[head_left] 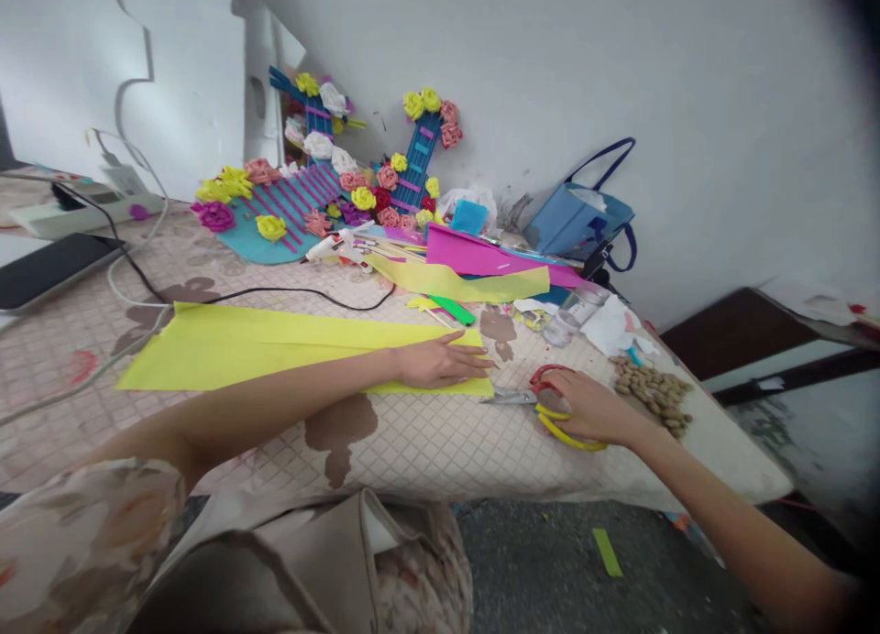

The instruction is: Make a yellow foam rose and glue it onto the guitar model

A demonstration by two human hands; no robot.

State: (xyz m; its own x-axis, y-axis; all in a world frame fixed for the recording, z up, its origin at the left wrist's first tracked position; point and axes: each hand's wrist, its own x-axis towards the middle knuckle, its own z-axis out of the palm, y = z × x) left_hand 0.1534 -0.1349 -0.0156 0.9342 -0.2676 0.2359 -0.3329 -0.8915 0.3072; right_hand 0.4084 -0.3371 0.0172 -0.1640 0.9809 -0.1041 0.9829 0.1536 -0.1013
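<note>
A long sheet of yellow crepe paper [226, 345] lies across the table in front of me. My left hand [440, 361] rests flat near its right end, fingers stretched out, pressing the paper down. In my right hand [584, 405] are scissors with red and yellow handles [560, 432]. Their metal blades point left and touch or nearly touch the lower right corner of the paper. Whether the blades have paper between them I cannot tell.
Flower-decorated craft pieces [295, 208] stand against the wall, beside a glue gun [336, 245]. Magenta paper [474, 254], a clear jar [564, 327] and peanuts [653, 391] lie to the right. A blue bag [577, 217] leans behind. A black cable [295, 290] crosses the table.
</note>
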